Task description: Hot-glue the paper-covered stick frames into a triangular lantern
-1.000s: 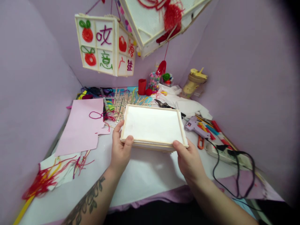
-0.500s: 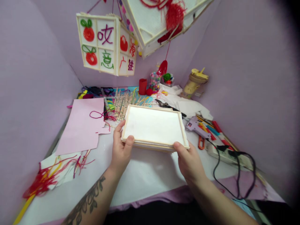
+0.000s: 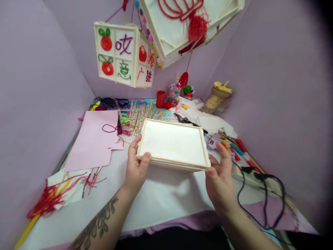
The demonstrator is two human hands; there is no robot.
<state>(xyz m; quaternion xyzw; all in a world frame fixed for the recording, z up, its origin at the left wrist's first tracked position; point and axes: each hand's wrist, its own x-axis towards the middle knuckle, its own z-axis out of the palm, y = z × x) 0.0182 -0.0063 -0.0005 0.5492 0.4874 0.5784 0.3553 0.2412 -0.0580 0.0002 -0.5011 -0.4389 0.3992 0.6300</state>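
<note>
A stack of white panels framed with thin wooden sticks [image 3: 173, 144] is held flat above the white table [image 3: 161, 198]. My left hand [image 3: 136, 166] grips its near left corner, thumb on top and fingers under. At the stack's right edge my right hand [image 3: 221, 175] has its fingers spread; the thumb touches the near right corner and the palm faces the side of the stack.
A pink paper sheet [image 3: 95, 140] and red yarn [image 3: 49, 199] lie at left. Wooden sticks [image 3: 137, 116] and a red cup [image 3: 160, 99] are behind the stack. A glue gun [image 3: 214, 142], markers, a power strip with black cable [image 3: 260, 187] sit right. Decorated lanterns [image 3: 125, 53] hang above.
My right hand has slid from the stack's near edge to its right side and spread its fingers. The left hand keeps its grip. The view shifted slightly.
</note>
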